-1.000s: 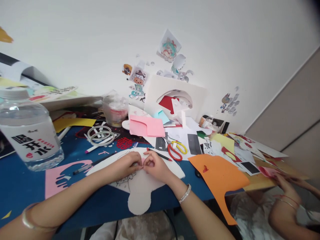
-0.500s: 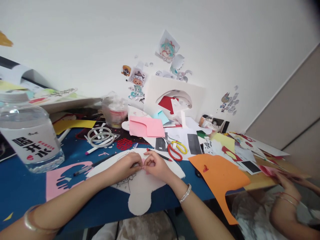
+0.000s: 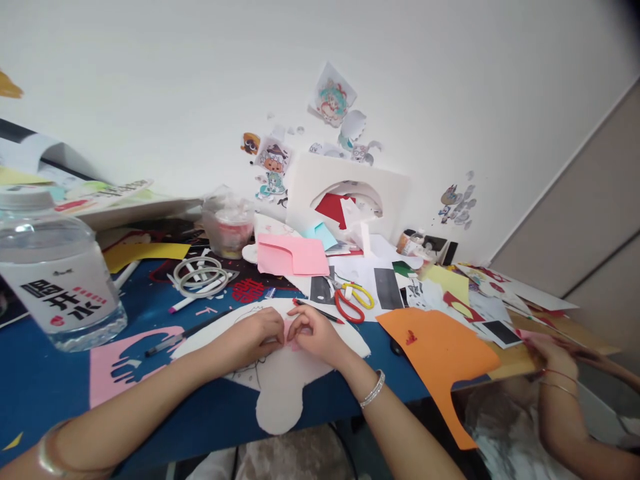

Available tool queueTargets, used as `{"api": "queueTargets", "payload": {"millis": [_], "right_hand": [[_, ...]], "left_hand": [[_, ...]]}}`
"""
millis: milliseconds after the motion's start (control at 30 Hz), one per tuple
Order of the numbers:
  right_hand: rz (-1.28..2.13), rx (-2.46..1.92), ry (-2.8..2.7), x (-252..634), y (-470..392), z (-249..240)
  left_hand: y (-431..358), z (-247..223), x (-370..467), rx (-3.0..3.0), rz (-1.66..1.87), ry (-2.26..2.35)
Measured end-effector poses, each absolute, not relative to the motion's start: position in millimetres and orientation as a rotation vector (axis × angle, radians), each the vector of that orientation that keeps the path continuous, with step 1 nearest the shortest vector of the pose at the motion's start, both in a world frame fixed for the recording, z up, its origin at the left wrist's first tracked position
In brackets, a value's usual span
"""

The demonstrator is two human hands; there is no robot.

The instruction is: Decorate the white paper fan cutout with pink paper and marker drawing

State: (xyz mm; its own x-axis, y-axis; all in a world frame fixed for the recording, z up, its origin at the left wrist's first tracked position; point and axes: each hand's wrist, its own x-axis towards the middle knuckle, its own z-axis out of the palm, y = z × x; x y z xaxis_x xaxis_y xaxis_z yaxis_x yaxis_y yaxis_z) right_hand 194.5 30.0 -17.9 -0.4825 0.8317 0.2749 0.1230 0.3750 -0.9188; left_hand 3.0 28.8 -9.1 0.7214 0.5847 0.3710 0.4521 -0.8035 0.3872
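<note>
A white fan-shaped card with a rounded handle lies at the table's front edge, bearing black line drawings. Over its middle, my left hand has its fingers curled and pressed together; what they pinch is hidden. Close beside it, my right hand is closed, thumb and fingertips on a small pink paper piece that lies on the card. A small gap shows between the two hands. Just behind my right hand, a black and red pencil rests across the card.
Red and yellow scissors lie behind the card. To the right is an orange paper cutout; left are a pink cut sheet, a pen and a large water bottle. Another person's hand works at far right.
My left hand's fingertips have drawn slightly away from my right hand's. The card stays in place. At far right, the other person's hand and arm have shifted a little.
</note>
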Motion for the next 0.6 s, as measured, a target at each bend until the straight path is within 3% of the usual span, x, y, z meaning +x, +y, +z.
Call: {"api": "queueTargets", "payload": {"millis": [600], "right_hand": [[1.089,-0.845,-1.903,193.3,23.2,-9.1]], "left_hand": [[26.7,-4.1,2.9,2.746,0.634,0.728]]}}
